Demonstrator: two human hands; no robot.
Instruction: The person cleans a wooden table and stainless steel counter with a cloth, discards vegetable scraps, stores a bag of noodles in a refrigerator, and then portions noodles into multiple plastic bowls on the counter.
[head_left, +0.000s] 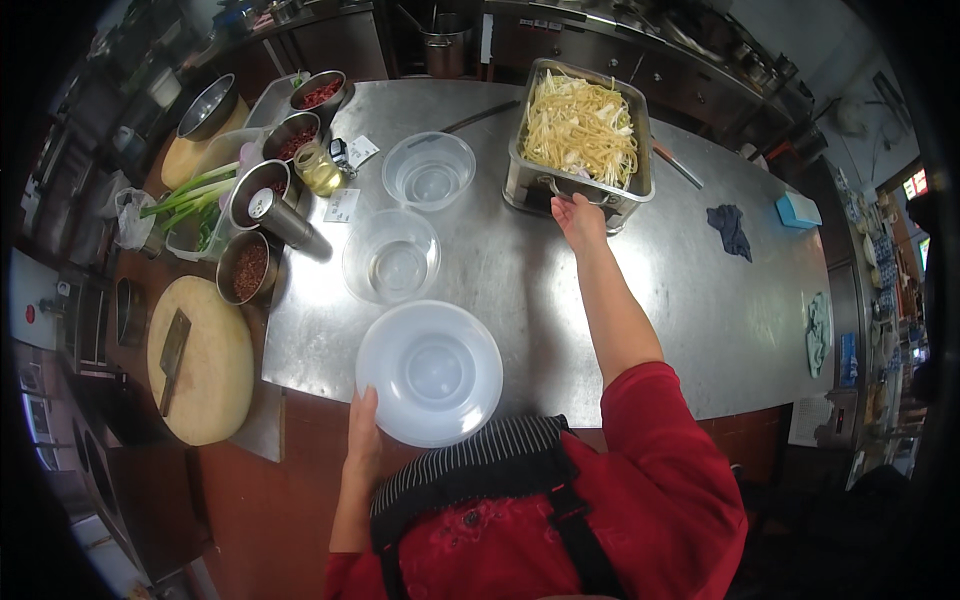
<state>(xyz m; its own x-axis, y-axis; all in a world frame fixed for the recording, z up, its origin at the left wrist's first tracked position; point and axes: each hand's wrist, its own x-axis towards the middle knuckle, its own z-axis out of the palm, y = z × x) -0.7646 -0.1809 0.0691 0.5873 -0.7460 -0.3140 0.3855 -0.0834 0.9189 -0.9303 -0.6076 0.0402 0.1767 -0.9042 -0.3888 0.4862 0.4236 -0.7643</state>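
Note:
My left hand (365, 420) holds the rim of a stack of translucent plastic bowls (429, 373) at the near edge of the steel table. My right hand (582, 220) grips the near handle of a deep steel pan (525, 180), its fingers partly hidden. Shredded pale vegetables and yellow strips (581, 127) are heaped in the pan. Two clear plastic bowls stand left of the middle, one (392, 257) just beyond the stack and the other (429, 171) farther back. A dark rod (480, 117) lies left of the pan.
On the left stand steel containers of dried red spices (250, 270), a glass jar (319, 171), a steel shaker (289, 223) and a box of scallions (196, 191). A cleaver (175, 349) lies on a round cutting board (217, 375). Cloths (729, 231) and a blue box (798, 210) are at right.

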